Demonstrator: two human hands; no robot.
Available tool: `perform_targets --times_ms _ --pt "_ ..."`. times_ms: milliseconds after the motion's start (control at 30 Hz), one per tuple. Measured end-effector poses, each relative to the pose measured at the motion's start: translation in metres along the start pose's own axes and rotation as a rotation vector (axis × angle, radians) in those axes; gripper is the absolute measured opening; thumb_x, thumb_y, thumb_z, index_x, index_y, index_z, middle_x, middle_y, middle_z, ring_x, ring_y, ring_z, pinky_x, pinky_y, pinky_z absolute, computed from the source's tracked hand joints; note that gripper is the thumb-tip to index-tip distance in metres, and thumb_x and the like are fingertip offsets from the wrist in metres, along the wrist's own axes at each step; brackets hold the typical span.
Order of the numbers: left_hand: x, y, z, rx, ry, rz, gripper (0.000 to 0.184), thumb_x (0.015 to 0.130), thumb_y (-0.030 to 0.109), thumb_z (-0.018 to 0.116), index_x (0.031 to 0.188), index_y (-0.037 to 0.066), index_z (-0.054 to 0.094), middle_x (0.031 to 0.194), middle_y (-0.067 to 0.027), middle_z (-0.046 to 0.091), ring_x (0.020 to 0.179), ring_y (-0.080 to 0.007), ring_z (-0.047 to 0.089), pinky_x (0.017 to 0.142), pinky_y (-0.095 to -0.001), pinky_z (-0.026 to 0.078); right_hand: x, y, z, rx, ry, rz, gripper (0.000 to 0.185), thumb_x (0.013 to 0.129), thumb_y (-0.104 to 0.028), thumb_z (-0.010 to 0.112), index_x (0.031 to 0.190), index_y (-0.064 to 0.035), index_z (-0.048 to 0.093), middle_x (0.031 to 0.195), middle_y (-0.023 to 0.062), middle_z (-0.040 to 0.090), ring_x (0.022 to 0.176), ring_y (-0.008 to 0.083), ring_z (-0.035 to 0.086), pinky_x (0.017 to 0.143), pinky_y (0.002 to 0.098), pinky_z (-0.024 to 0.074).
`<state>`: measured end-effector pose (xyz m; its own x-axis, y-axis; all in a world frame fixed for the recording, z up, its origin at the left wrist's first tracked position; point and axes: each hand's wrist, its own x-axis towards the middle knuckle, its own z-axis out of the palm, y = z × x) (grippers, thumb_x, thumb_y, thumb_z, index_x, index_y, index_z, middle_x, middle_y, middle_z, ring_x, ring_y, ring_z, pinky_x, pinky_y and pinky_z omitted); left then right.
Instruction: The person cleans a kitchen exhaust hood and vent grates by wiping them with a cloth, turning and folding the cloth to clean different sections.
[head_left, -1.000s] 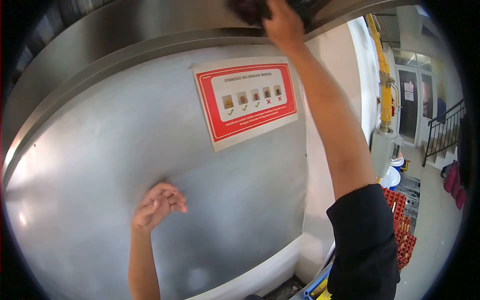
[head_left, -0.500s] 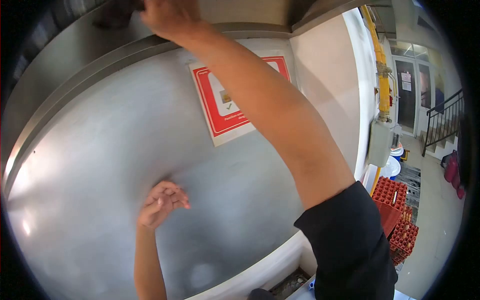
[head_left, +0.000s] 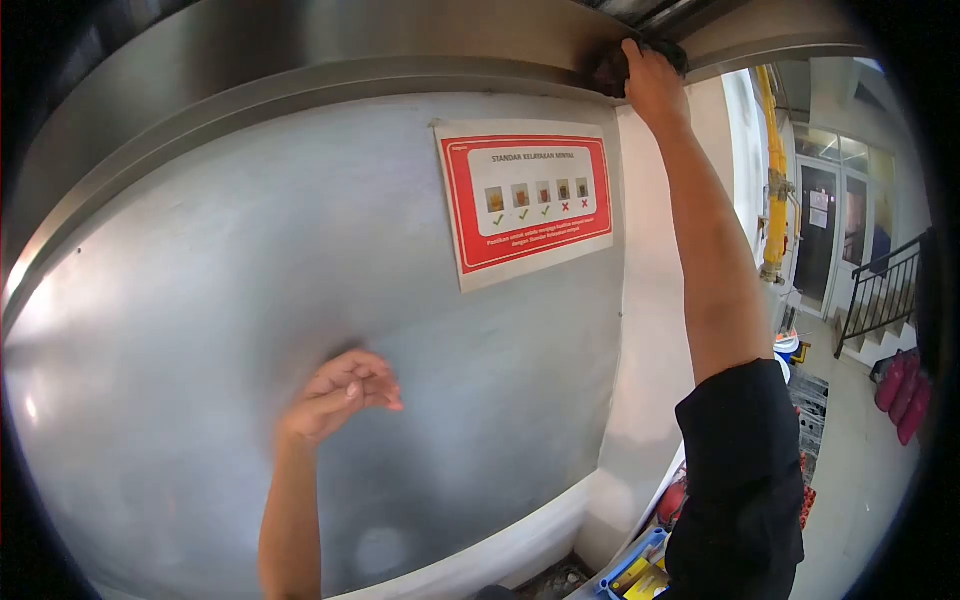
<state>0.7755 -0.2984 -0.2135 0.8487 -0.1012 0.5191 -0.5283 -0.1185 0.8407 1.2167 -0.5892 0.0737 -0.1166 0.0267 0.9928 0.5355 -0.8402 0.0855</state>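
My right hand [head_left: 657,85] is raised to the corner of the metal hood rim [head_left: 400,75], with its fingers closed on a dark crumpled rag [head_left: 611,72]. The rag presses against the rim's inner face, and part of it is hidden by the hand. In front of the grey metal wall panel [head_left: 400,320], my left hand [head_left: 345,395] hangs with loosely curled fingers and nothing in them. I cannot tell whether it touches the panel. A red and white poster [head_left: 530,203] is stuck on the panel between the two hands.
A blue crate [head_left: 640,560] with yellow items stands low beside my right sleeve. Yellow pipes [head_left: 775,180] run up the wall to the right. Farther off are a stair railing [head_left: 880,290], a door [head_left: 817,235] and dark pink bundles [head_left: 905,395] on the floor.
My right hand has moved with the rag along the hood rim from the upper left to the right corner, uncovering the poster. The left hand stays near the panel. The view has shifted slightly.
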Motion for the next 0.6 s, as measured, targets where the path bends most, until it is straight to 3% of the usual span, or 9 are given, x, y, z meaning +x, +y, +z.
perform_targets --times_ms 100,200,333,433,567,600 --pt "-0.001 0.000 -0.004 -0.017 -0.015 -0.003 0.040 0.098 0.035 0.060 0.125 0.006 0.057 0.115 -0.0112 0.063 0.108 -0.0281 0.061 0.094 -0.0471 0.049 -0.001 -0.009 0.010 0.010 -0.062 0.003 0.040 0.086 -0.005 0.063 0.123 -0.0111 0.051 0.106 0.0176 0.066 0.102 0.0391 0.066 0.084 0.0513 0.0553" --pt "-0.001 0.000 -0.004 -0.032 -0.011 -0.019 0.041 0.099 0.036 0.060 0.126 0.006 0.057 0.115 -0.0105 0.062 0.108 -0.0261 0.061 0.095 -0.0449 0.049 -0.016 -0.041 -0.014 0.190 -0.126 -0.010 0.041 0.083 -0.005 0.067 0.119 -0.0092 0.050 0.106 0.0186 0.065 0.103 0.0402 0.065 0.085 0.0510 0.0547" --pt "-0.001 0.004 -0.003 -0.021 0.005 -0.064 0.042 0.100 0.037 0.058 0.129 0.007 0.055 0.118 -0.0099 0.061 0.108 -0.0230 0.061 0.095 -0.0405 0.048 -0.012 -0.086 -0.024 0.447 0.146 -0.020 0.049 0.078 -0.006 0.069 0.123 -0.0051 0.050 0.114 0.0207 0.064 0.106 0.0435 0.063 0.087 0.0518 0.0523" --pt "-0.002 0.008 -0.002 -0.051 -0.001 -0.089 0.043 0.101 0.037 0.056 0.132 0.007 0.054 0.121 -0.0092 0.060 0.109 -0.0218 0.061 0.097 -0.0395 0.048 -0.007 -0.142 -0.049 0.570 0.187 0.058 0.052 0.077 -0.008 0.070 0.125 -0.0039 0.051 0.116 0.0218 0.064 0.107 0.0433 0.062 0.089 0.0510 0.0514" --pt "-0.001 0.011 -0.001 -0.046 0.002 -0.088 0.045 0.101 0.038 0.057 0.133 0.007 0.053 0.121 -0.0081 0.059 0.108 -0.0207 0.061 0.098 -0.0398 0.048 0.005 -0.233 -0.105 0.716 0.339 -0.051 0.050 0.076 -0.013 0.071 0.123 -0.0041 0.055 0.110 0.0224 0.067 0.104 0.0435 0.063 0.091 0.0494 0.0513" --pt "-0.001 0.012 0.002 -0.038 0.027 -0.076 0.044 0.100 0.038 0.058 0.132 0.008 0.053 0.120 -0.0078 0.059 0.108 -0.0204 0.061 0.097 -0.0398 0.048 0.010 -0.247 -0.118 0.757 0.287 -0.041 0.050 0.077 -0.013 0.071 0.124 -0.0038 0.055 0.110 0.0225 0.067 0.104 0.0435 0.063 0.091 0.0497 0.0511"
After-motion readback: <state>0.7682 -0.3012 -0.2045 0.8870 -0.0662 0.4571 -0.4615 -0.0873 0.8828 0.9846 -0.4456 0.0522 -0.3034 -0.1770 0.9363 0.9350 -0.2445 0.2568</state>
